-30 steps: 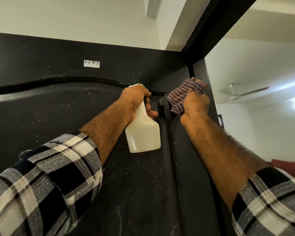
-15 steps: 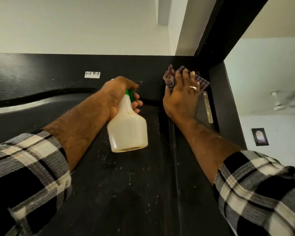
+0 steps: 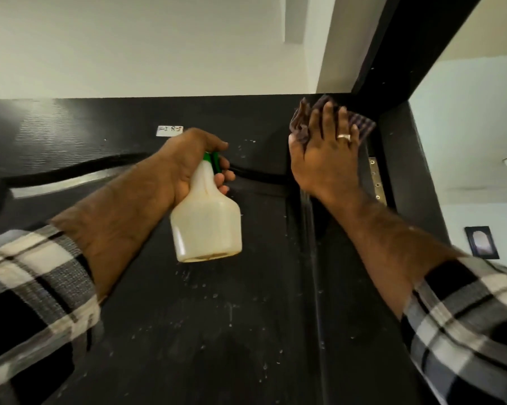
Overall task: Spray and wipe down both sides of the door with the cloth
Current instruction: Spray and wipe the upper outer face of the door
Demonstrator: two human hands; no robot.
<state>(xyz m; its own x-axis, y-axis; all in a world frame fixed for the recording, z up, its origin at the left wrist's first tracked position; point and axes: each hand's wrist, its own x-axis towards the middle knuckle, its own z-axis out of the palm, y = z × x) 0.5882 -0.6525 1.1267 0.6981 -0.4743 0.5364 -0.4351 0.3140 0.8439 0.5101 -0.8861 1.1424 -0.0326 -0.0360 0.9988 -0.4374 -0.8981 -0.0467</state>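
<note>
Head view, upper hinge-side corner of door [image 3: 129,331]. Right hand [image 3: 323,162] flat, fingers straight, pressing cloth [image 3: 363,128] against door face just under top edge; cloth bunched beyond fingertips, close to frame [image 3: 404,171]. Left hand [image 3: 188,162] curled round neck of spray bottle [image 3: 207,226], bottle hanging below grip, just beside door. Droplets scattered below both grips.

Risks, judged: cloth sliding out from under flat palm, no fingers curled round it; cloth edge snagging on hinge [image 3: 376,182] right of grip; unwiped droplets running down.

Materials: door dark, matte, wood-grained, with raised curved moulding. Cloth thin, checked, crumpled. Bottle translucent white plastic, flared shoulder, green trigger. Hinge bright metal, screwed.
</note>
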